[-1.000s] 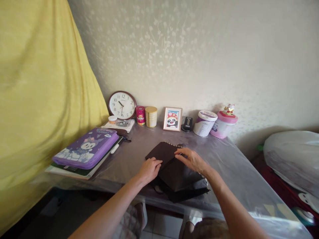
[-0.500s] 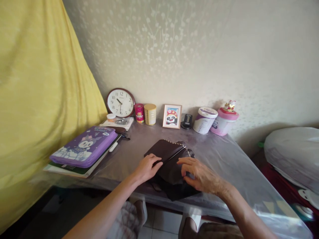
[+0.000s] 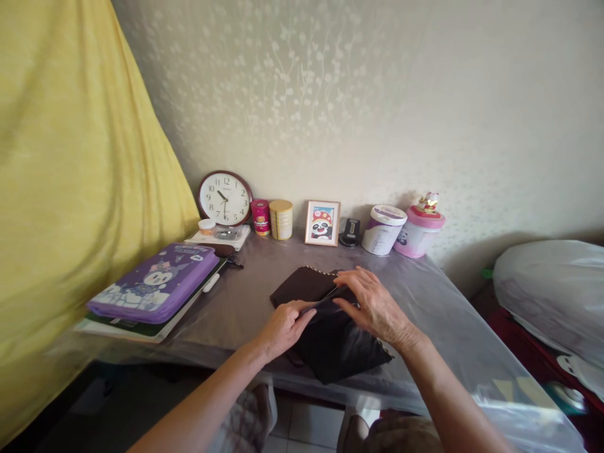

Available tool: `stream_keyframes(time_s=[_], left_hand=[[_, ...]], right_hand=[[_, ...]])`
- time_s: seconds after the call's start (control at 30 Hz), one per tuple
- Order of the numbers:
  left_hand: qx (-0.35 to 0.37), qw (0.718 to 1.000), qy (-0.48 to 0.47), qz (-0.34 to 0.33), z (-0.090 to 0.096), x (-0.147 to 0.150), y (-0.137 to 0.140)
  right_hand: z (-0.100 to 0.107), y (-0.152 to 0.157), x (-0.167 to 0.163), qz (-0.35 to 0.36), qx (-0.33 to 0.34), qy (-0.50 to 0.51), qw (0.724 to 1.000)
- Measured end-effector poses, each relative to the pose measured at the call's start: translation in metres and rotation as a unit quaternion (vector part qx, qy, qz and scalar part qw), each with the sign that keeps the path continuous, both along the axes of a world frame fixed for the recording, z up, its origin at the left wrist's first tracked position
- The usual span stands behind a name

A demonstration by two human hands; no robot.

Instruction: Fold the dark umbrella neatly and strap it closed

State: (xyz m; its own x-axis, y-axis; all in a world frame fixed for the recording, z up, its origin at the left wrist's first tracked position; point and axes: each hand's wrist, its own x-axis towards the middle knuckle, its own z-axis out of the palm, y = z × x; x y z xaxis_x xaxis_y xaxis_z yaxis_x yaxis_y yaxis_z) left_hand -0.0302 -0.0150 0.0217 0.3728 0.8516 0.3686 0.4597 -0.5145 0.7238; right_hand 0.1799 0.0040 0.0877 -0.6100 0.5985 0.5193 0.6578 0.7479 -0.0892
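A black bag [image 3: 337,349] lies on the table in front of me, soft and partly folded. A light-and-dark chain or braided trim shows along its far edge and at its lower right corner. My left hand [image 3: 287,326] pinches the raised edge of the bag's upper layer between thumb and fingers. On the other side, my right hand [image 3: 370,304] grips the same lifted edge farther right, fingers over the top and thumb in front. The inside of the bag is hidden from view.
A purple cartoon case [image 3: 153,283] rests on books at the left. Along the wall stand a clock [image 3: 225,198], a pink tin [image 3: 260,217], a yellow tin [image 3: 282,220], a picture frame [image 3: 322,223], a small black device [image 3: 350,233], a white tub [image 3: 384,231] and a pink-lidded tub [image 3: 418,236].
The bag's upper layer has been lifted and bent upward between my hands. My right hand has moved slightly up and closed on its edge; the bag's lower right corner has shifted outward.
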Motion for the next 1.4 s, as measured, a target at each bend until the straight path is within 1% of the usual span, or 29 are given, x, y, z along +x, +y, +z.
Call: stream_keyframes(time_s=[0.07,0.13,0.23,0.33,0.43,0.53,0.6,0.63,0.7,0.8,0.87,0.97,1.13,1.27,1.4], left_hand=[[0.002,1.000,-0.009,0.012,0.001,-0.002,0.000],[-0.003,1.000,-0.007,0.018,0.004,-0.003,-0.001],[-0.018,1.000,0.007,0.022,0.007,-0.004,-0.003],[-0.029,0.999,0.012,0.023,0.008,-0.003,-0.003],[-0.036,0.999,0.016,0.022,0.010,-0.003,-0.003],[-0.040,0.997,0.039,0.045,0.009,-0.004,-0.002],[-0.039,0.993,0.071,0.081,0.007,-0.006,0.000],[-0.039,0.990,0.085,0.102,0.005,-0.007,0.001],[-0.042,0.984,0.107,0.138,0.002,-0.010,0.004],[-0.066,0.974,0.130,0.172,-0.001,-0.014,0.009],[-0.091,0.966,0.146,0.193,-0.003,-0.017,0.012],[-0.118,0.955,0.165,0.217,-0.005,-0.020,0.016],[-0.117,0.944,0.188,0.246,-0.013,-0.024,0.022],[-0.109,0.940,0.201,0.253,-0.021,-0.026,0.028],[-0.111,0.934,0.218,0.259,-0.028,-0.027,0.034]], right_hand=[[-0.003,0.009,0.012,-0.041,-0.020,0.023,0.999],[-0.008,0.018,0.025,-0.072,-0.057,0.054,0.994],[-0.018,0.031,0.038,-0.117,-0.116,0.122,0.979],[-0.028,0.039,0.042,-0.122,-0.164,0.161,0.966],[-0.034,0.044,0.040,-0.112,-0.198,0.173,0.958],[-0.037,0.048,0.034,-0.160,-0.197,0.185,0.949],[-0.039,0.051,0.028,-0.197,-0.210,0.202,0.936],[-0.041,0.053,0.024,-0.201,-0.223,0.218,0.929],[-0.044,0.057,0.015,-0.185,-0.247,0.260,0.915],[-0.051,0.064,0.001,-0.159,-0.238,0.308,0.907],[-0.057,0.068,-0.007,-0.150,-0.227,0.317,0.909],[-0.066,0.073,-0.014,-0.140,-0.218,0.300,0.918],[-0.084,0.076,-0.022,-0.097,-0.235,0.267,0.930],[-0.093,0.078,-0.025,-0.092,-0.232,0.196,0.948],[-0.094,0.076,-0.027,-0.106,-0.218,0.113,0.964]])
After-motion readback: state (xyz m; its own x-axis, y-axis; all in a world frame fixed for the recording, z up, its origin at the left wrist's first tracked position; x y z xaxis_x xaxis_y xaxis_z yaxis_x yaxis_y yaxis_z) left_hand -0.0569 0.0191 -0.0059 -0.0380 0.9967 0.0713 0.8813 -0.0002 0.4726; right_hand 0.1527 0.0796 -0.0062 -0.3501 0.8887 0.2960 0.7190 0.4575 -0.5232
